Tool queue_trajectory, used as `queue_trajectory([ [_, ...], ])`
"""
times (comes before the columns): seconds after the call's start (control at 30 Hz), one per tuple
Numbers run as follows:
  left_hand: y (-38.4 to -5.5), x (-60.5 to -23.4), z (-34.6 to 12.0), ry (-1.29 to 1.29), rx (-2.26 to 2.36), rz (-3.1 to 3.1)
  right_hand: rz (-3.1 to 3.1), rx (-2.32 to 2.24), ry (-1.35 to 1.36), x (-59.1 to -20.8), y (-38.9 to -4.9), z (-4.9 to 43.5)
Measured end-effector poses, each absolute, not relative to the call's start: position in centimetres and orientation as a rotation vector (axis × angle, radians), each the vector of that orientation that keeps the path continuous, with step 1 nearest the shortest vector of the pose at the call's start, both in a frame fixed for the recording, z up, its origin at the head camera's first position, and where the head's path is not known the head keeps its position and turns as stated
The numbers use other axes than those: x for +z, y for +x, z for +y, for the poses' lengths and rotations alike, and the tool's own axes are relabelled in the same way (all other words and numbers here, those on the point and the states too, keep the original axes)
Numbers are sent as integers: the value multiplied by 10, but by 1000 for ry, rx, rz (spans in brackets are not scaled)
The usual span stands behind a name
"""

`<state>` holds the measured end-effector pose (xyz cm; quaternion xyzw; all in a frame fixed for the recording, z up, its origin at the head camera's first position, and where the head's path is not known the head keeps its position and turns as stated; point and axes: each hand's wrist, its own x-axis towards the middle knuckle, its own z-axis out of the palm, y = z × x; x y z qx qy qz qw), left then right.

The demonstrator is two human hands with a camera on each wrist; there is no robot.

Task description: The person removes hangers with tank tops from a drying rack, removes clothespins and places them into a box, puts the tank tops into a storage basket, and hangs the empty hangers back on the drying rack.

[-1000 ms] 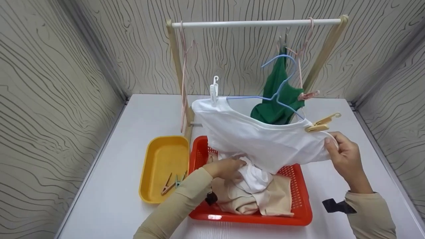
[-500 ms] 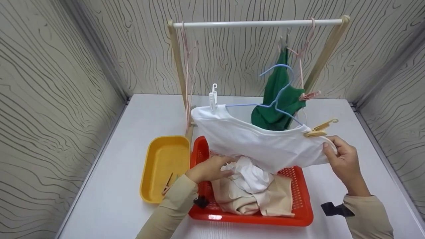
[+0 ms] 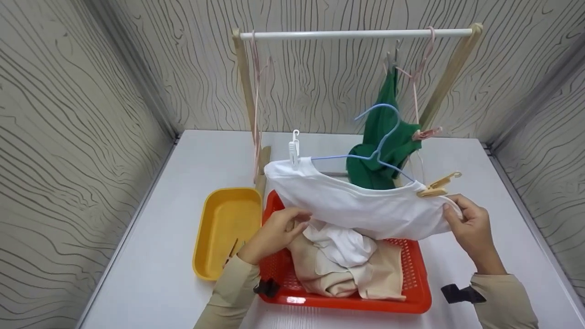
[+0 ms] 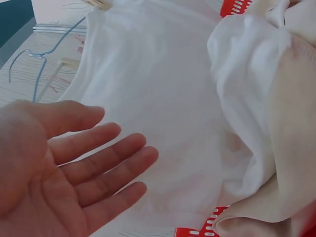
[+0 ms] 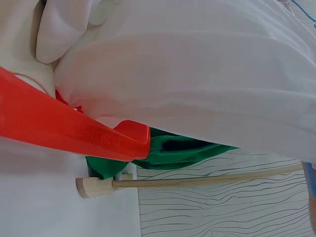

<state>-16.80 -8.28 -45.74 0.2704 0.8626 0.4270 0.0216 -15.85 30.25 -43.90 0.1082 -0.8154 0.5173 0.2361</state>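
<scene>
A white shirt point(image 3: 365, 210) hangs on a blue hanger point(image 3: 381, 146), its neckline upward. A white clothespin point(image 3: 294, 153) clips one shoulder and a yellow clothespin point(image 3: 434, 187) the other. My right hand point(image 3: 473, 226) pinches the shirt's right sleeve edge between thumb and fingers. In the head view my left hand point(image 3: 276, 230) is by the shirt's lower left side, over the red basket's left part. The left wrist view shows that hand's fingers point(image 4: 106, 182) extended, with an empty palm. Below the shirt, a crumpled white cloth point(image 3: 349, 246) lies on beige cloth point(image 3: 388, 269).
The red basket point(image 3: 347, 306) holds the loose clothes. Left of it stands a yellow tray point(image 3: 228, 214) with clothespins inside. Behind is a drying rack point(image 3: 356, 34), with pink hangers point(image 3: 257, 109) on its bar and a green garment point(image 3: 381, 132) clipped at the right.
The shirt and hanger have come down a little, the right hand still gripping the sleeve. My left hand has withdrawn leftward from the white cloth in the basket.
</scene>
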Motion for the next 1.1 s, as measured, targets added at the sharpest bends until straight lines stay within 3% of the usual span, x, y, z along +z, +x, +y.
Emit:
queue_trajectory([
  [0.63, -172, -445, -97, 926, 1969, 2914, -2247, 1480, 272, -450, -156, 302],
  [1.1, -181, -435, -98, 797, 1990, 2944, -2237, 1496, 301, -453, -153, 303],
])
